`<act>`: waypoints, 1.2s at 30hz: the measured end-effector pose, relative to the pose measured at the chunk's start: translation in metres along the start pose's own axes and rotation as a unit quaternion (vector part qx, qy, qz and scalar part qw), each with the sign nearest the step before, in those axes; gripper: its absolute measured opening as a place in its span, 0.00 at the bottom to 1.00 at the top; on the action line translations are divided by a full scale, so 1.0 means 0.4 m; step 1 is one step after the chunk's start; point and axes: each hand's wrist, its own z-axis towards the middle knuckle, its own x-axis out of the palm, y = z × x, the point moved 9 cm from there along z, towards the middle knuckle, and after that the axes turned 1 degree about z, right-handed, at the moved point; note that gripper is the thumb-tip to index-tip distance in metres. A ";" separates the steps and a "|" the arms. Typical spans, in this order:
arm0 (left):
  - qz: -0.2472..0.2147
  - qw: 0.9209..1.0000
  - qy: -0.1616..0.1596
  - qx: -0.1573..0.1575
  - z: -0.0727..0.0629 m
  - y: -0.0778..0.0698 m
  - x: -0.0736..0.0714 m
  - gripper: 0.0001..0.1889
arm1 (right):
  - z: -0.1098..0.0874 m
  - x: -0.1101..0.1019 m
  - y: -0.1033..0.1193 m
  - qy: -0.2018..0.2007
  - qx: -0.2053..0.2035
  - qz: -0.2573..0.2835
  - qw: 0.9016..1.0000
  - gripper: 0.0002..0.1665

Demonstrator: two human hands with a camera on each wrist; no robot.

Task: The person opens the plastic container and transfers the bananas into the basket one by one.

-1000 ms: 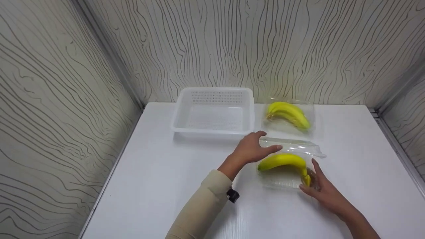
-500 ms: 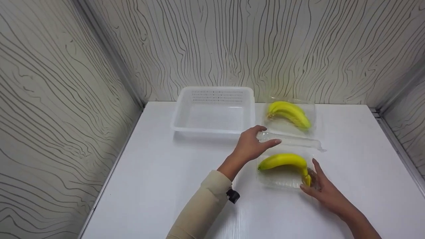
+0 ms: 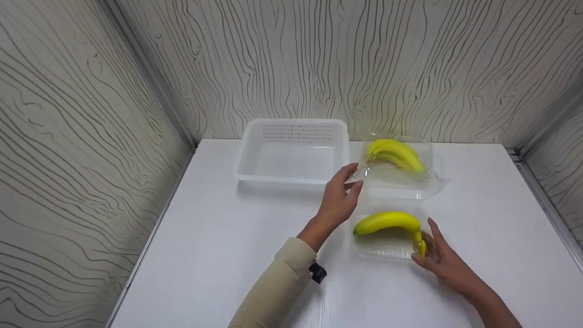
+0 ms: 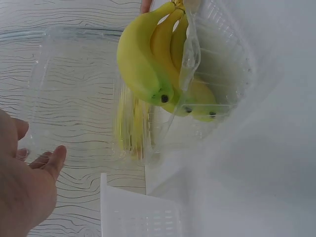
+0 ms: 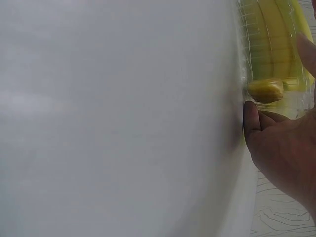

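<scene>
A clear plastic clamshell container with a bunch of bananas in its base lies at the right of the table. Its hinged lid stands raised on the far side. My left hand is at the lid's left edge, thumb and fingers close together around it. My right hand grips the right end of the base by the banana stems, thumb in front and fingers behind. In the right wrist view, the right hand has its fingertips low against the container's side, near the white table.
A white perforated basket stands at the back, left of the containers. Behind the raised lid sits a second clear container with bananas. Patterned walls bound the table at the back and sides.
The lid has swung away from the bananas toward the back, overlapping the second container in the head view. My left hand has followed it, its thumb drawing nearer the fingers. My right hand has stayed put.
</scene>
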 end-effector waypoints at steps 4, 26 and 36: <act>0.012 1.000 -0.004 0.014 -0.011 0.003 0.006 0.27 | -0.002 0.001 0.000 -0.002 0.006 -0.004 1.000 0.70; 0.044 0.999 0.015 0.010 -0.019 0.012 0.037 0.43 | -0.007 0.011 0.000 0.000 -0.002 0.021 1.000 0.69; 0.099 0.990 0.088 -0.056 -0.021 0.041 0.071 0.49 | -0.004 0.010 -0.006 -0.002 0.013 0.000 1.000 0.69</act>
